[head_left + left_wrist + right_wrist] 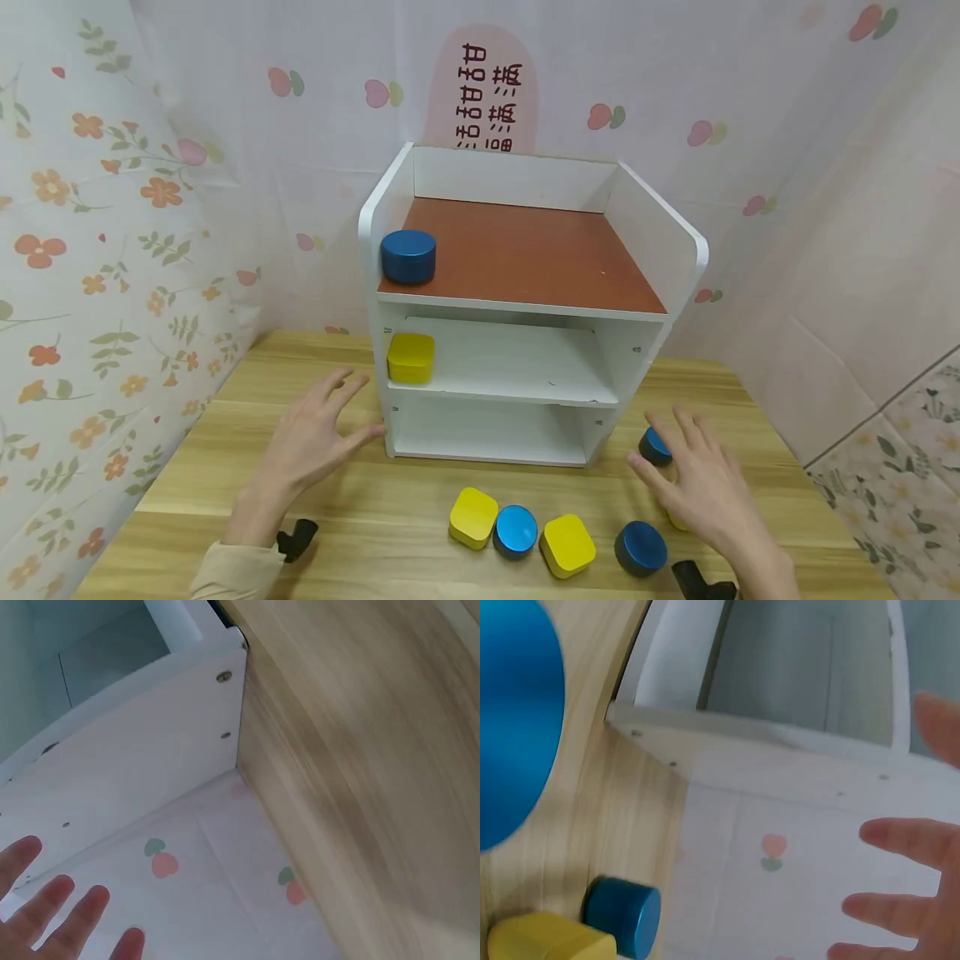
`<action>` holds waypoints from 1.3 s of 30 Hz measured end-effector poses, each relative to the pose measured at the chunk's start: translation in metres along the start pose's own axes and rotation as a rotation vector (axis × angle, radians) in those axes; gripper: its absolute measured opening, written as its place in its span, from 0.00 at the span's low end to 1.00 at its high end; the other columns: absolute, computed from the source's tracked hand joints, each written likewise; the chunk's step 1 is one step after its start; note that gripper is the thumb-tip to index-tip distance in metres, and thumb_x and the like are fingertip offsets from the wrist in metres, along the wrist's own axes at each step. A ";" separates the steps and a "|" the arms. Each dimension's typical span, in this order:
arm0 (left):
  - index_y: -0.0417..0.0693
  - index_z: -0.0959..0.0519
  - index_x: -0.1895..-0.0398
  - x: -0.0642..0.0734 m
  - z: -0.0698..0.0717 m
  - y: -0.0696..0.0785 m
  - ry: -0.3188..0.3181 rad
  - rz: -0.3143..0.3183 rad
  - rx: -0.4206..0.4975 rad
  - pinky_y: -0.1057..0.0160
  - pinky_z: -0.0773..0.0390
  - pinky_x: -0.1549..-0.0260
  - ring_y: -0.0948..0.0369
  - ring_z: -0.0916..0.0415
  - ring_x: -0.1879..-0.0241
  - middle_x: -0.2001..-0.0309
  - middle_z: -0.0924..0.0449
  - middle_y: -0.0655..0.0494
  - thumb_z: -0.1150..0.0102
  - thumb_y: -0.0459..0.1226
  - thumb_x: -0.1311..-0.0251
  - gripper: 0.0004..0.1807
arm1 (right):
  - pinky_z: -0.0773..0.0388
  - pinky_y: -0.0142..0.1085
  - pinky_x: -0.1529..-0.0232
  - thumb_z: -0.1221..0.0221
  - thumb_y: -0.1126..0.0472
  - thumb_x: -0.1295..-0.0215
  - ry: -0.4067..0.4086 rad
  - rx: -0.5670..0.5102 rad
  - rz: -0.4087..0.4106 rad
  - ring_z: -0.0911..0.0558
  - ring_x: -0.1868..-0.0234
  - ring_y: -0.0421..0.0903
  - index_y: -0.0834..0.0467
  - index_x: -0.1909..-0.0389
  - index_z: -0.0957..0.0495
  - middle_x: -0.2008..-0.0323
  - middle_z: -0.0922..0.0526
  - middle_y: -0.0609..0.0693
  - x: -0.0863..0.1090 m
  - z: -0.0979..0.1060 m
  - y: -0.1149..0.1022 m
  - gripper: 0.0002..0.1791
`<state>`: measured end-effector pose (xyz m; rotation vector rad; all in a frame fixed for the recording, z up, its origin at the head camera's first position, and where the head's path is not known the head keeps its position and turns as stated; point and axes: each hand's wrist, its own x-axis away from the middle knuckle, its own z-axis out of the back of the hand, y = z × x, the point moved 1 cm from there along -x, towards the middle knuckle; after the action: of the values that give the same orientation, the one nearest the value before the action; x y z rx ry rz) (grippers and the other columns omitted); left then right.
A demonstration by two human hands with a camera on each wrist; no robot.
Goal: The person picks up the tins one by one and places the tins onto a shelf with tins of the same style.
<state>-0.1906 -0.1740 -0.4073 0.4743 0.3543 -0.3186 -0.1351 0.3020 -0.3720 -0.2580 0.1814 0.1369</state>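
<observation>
Right grip, spread loosely, mostly hides a yellow tin; left grip, beside the shelf, likewise spread

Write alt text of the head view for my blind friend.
A person's empty left hand and right hand flank a white shelf unit on a wooden table. A round blue container sits on its brown top, a squarish yellow container on its middle shelf; more blue and yellow containers rest on the table.

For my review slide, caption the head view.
Left hand and right hand flank a white shelf unit bearing a round blue container above a square yellow container.
</observation>
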 end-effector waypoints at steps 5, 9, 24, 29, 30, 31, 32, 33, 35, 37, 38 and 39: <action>0.49 0.28 0.35 -0.001 -0.003 0.004 0.050 0.008 0.056 0.30 0.33 0.53 0.38 0.30 0.43 0.34 0.34 0.46 0.38 0.60 0.41 0.37 | 0.38 0.72 0.50 0.46 0.35 0.33 0.039 -0.017 0.042 0.37 0.38 0.73 0.60 0.34 0.32 0.33 0.40 0.70 0.004 0.000 -0.010 0.38; 0.46 0.24 0.40 -0.001 -0.004 0.006 0.103 0.008 0.126 0.37 0.27 0.56 0.45 0.25 0.48 0.40 0.27 0.49 0.35 0.55 0.41 0.31 | 0.33 0.69 0.50 0.43 0.40 0.32 0.029 -0.067 0.088 0.34 0.39 0.72 0.60 0.35 0.30 0.33 0.37 0.68 0.006 -0.003 -0.019 0.35; 0.41 0.20 0.49 -0.007 -0.013 0.010 0.231 0.002 0.380 0.49 0.20 0.60 0.53 0.20 0.58 0.53 0.19 0.49 0.32 0.41 0.40 0.19 | 0.25 0.59 0.52 0.38 0.48 0.34 0.034 -0.166 0.205 0.27 0.40 0.62 0.55 0.39 0.25 0.35 0.31 0.60 0.009 -0.032 -0.051 0.26; 0.41 0.20 0.49 -0.009 -0.014 0.013 0.246 0.015 0.457 0.50 0.20 0.61 0.52 0.20 0.59 0.54 0.19 0.47 0.33 0.39 0.39 0.17 | 0.25 0.57 0.50 0.36 0.50 0.35 0.013 -0.173 0.203 0.26 0.40 0.59 0.53 0.39 0.25 0.35 0.31 0.58 0.012 -0.039 -0.058 0.26; 0.41 0.20 0.49 -0.009 -0.014 0.013 0.249 0.022 0.468 0.51 0.20 0.61 0.52 0.20 0.59 0.53 0.19 0.47 0.33 0.38 0.39 0.17 | 0.25 0.57 0.49 0.35 0.51 0.36 0.003 -0.176 0.196 0.26 0.40 0.58 0.53 0.38 0.25 0.35 0.31 0.57 0.013 -0.040 -0.059 0.26; 0.41 0.20 0.50 -0.010 -0.014 0.014 0.251 0.026 0.479 0.53 0.20 0.61 0.53 0.20 0.59 0.53 0.19 0.47 0.33 0.38 0.39 0.17 | 0.26 0.57 0.48 0.35 0.51 0.36 -0.005 -0.180 0.192 0.26 0.40 0.58 0.53 0.38 0.25 0.35 0.31 0.57 0.013 -0.042 -0.060 0.26; 0.41 0.20 0.50 -0.010 -0.014 0.014 0.255 0.030 0.487 0.54 0.20 0.61 0.53 0.20 0.59 0.53 0.19 0.48 0.33 0.38 0.39 0.17 | 0.26 0.57 0.47 0.35 0.51 0.36 -0.012 -0.181 0.190 0.27 0.39 0.58 0.52 0.38 0.25 0.35 0.31 0.57 0.014 -0.043 -0.062 0.26; 0.41 0.20 0.50 -0.010 -0.014 0.015 0.259 0.033 0.495 0.55 0.20 0.61 0.54 0.20 0.59 0.53 0.19 0.48 0.33 0.38 0.39 0.16 | 0.27 0.57 0.47 0.35 0.52 0.36 -0.016 -0.185 0.188 0.27 0.39 0.58 0.53 0.39 0.25 0.35 0.31 0.57 0.014 -0.044 -0.064 0.26; 0.41 0.20 0.50 -0.011 -0.014 0.016 0.271 0.038 0.499 0.61 0.20 0.61 0.55 0.20 0.60 0.53 0.19 0.49 0.33 0.38 0.39 0.16 | 0.27 0.57 0.46 0.35 0.51 0.36 -0.026 -0.186 0.184 0.28 0.38 0.58 0.52 0.39 0.25 0.34 0.32 0.57 0.015 -0.045 -0.067 0.25; 0.40 0.19 0.51 -0.011 -0.015 0.017 0.284 0.039 0.498 0.63 0.21 0.61 0.55 0.21 0.61 0.54 0.18 0.50 0.34 0.37 0.39 0.15 | 0.27 0.57 0.45 0.35 0.51 0.36 -0.032 -0.186 0.181 0.28 0.38 0.58 0.51 0.39 0.25 0.34 0.32 0.56 0.015 -0.046 -0.070 0.25; 0.40 0.19 0.51 -0.012 -0.015 0.018 0.291 0.041 0.499 0.64 0.21 0.62 0.56 0.21 0.61 0.55 0.18 0.50 0.33 0.37 0.39 0.15 | 0.27 0.57 0.46 0.35 0.51 0.35 -0.035 -0.186 0.181 0.28 0.38 0.58 0.51 0.39 0.25 0.34 0.32 0.55 0.015 -0.046 -0.071 0.25; 0.40 0.19 0.51 -0.012 -0.016 0.019 0.294 0.039 0.501 0.65 0.21 0.62 0.55 0.21 0.61 0.55 0.18 0.50 0.34 0.37 0.39 0.15 | 0.27 0.57 0.46 0.36 0.50 0.35 -0.039 -0.185 0.180 0.28 0.38 0.57 0.50 0.38 0.25 0.34 0.32 0.55 0.015 -0.047 -0.073 0.25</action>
<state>-0.1979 -0.1474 -0.4079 1.0247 0.5533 -0.2992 -0.1162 0.2217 -0.4021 -0.4233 0.1531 0.3379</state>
